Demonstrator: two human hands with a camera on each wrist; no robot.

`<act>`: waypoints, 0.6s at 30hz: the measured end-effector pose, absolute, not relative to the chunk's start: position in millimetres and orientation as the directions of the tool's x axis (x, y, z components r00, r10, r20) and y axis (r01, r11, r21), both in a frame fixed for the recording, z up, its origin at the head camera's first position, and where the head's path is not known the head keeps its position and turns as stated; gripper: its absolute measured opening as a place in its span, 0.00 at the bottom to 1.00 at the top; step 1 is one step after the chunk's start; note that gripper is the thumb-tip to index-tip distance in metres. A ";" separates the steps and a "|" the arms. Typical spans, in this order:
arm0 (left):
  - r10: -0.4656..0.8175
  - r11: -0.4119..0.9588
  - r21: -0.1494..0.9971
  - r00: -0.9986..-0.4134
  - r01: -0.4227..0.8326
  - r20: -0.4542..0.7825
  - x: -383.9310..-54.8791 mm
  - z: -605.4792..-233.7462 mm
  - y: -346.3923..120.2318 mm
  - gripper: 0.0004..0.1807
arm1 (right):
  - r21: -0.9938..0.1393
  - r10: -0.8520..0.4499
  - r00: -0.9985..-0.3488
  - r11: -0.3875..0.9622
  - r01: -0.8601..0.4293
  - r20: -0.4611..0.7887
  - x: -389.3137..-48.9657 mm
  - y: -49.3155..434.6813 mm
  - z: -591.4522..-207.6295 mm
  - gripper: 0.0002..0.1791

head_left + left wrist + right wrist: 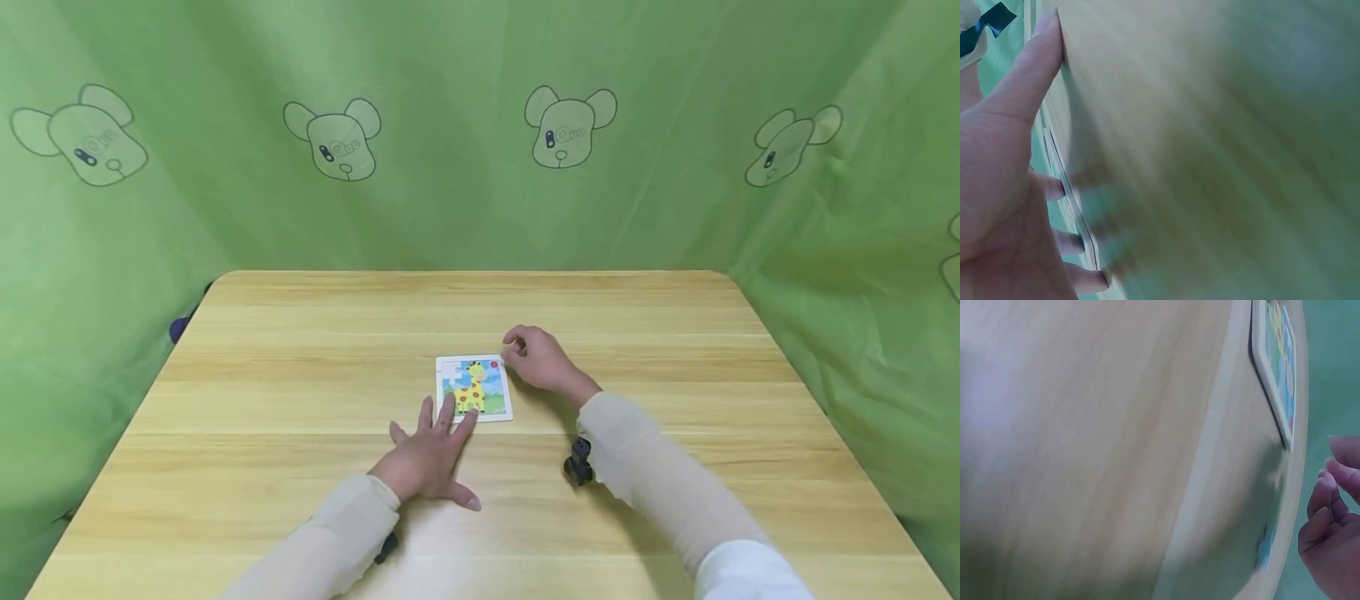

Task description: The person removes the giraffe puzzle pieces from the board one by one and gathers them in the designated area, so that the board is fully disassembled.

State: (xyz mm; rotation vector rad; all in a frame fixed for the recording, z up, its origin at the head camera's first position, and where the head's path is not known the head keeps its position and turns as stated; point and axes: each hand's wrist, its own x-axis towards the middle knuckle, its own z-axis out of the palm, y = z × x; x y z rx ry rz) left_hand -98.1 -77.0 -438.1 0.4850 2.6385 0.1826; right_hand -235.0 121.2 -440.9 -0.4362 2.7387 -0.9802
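Square, white-framed giraffe jigsaw puzzle (493, 387): found around mid-worktop, ahead of the left hand, just beside the right. Backdrop is formed by a light-green fabric curtain (450, 233), printed with grey-outlined animal heads (562, 158). Below it, a pale yellow wood-grain worktop (262, 375) with rounded far corners; the puzzle is laid flat on it.

Both forearms are covered by beige sleeves (660, 475); a white cuff (750, 575) is seen further up the right arm.

Bare left hand (429, 458): grip relaxed, fingers splayed, two fingertips laid over the puzzle's near edge, thumb pointed out to the right. Bare right hand (540, 360): fingers curled in, positioned by the puzzle's far right corner. Whether anything is pinched in that grip can't be told; contact with the frame can't be told either.

Puzzle detail: yellow giraffe with red spots, blue sky, green ground; white backing exposed at far left. Small black devices (579, 461) are worn at both wrists. Smallest: a blue flat piece (1265, 547), seen in the right wrist view lying on the worktop near the right hand, apart from the puzzle, picture too blurred.
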 end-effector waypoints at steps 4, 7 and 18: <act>0.363 0.931 0.205 -0.835 0.303 -0.413 -98.9 -439.5 -77.3 0.67 | -0.643 -0.385 -0.919 0.727 -0.243 -0.088 -230.8 107.1 -441.4 0.13; 0.364 0.930 0.206 -0.835 0.304 -0.413 -99.2 -439.1 -77.9 0.67 | -0.638 -0.420 -0.902 0.722 -0.266 -0.099 -227.5 96.4 -441.0 0.12; 0.375 0.925 0.223 -0.832 0.308 -0.409 -98.8 -439.8 -79.1 0.67 | -0.561 -0.496 -0.854 0.757 -0.335 -0.158 -224.6 70.1 -444.2 0.15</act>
